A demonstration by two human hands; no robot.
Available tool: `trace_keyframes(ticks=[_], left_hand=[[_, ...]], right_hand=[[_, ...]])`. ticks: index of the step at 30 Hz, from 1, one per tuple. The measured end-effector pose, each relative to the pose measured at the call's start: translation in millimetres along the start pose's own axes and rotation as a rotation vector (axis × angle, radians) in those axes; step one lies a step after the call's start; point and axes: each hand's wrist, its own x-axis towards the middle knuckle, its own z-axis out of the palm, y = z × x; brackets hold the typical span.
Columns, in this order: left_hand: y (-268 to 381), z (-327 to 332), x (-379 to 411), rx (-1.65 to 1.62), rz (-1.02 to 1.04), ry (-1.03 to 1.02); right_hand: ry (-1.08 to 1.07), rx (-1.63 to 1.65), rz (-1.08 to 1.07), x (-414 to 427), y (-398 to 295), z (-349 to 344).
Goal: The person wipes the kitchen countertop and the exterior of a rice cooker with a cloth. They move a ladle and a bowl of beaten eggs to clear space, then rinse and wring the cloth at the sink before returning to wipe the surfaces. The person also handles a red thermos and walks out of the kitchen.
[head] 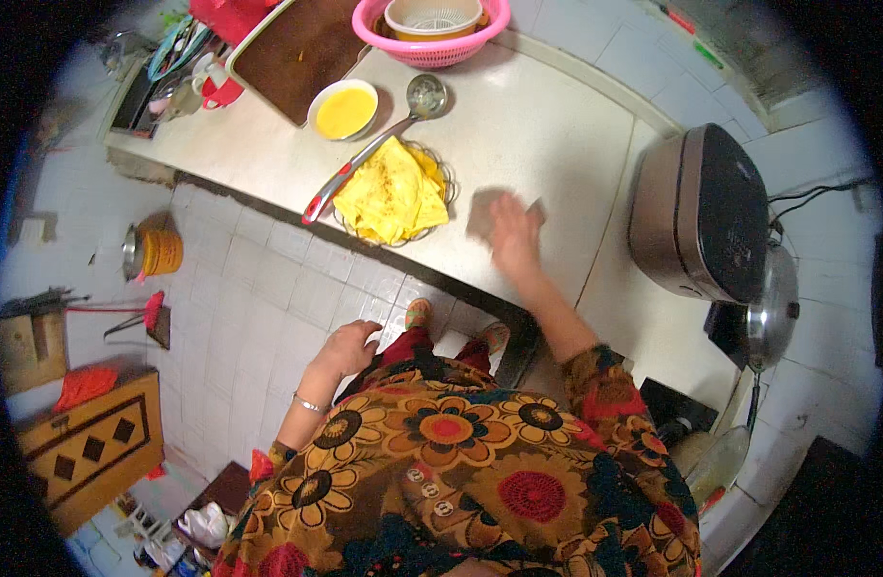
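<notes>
My right hand point(514, 234) is over the white countertop point(550, 137), palm down on a grey-brown cloth point(485, 214) that shows on both sides of the fingers. Motion blurs the hand and the cloth. My left hand point(348, 350) hangs over the floor beside my body, fingers loosely bent and apart, with nothing in it. Left of the cloth, folded yellow egg sheets point(391, 191) with brown specks lie on a wire rack point(450, 177). A steel ladle point(369, 148) lies along their left side. Beyond them stands a white bowl point(343, 109) of yellow liquid, apparently beaten egg.
A pink plastic basket point(433, 54) with a white colander inside stands at the back, beside a brown sink basin point(297, 54). To the right are a rice cooker point(701, 216) and a glass-lidded pan point(773, 310). A red cup point(221, 92) stands at the far left.
</notes>
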Motion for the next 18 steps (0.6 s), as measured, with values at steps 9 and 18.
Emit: trace_keyframes(ticks=[9, 18], left_hand=[[-56, -27, 27, -0.027, -0.037, 0.108], [-71, 35, -38, -0.196, -0.409, 0.132]], right_hand=[[0.004, -0.27, 0.418, 15, 83, -54], [-0.128, -0.228, 0.944, 224, 196, -27]])
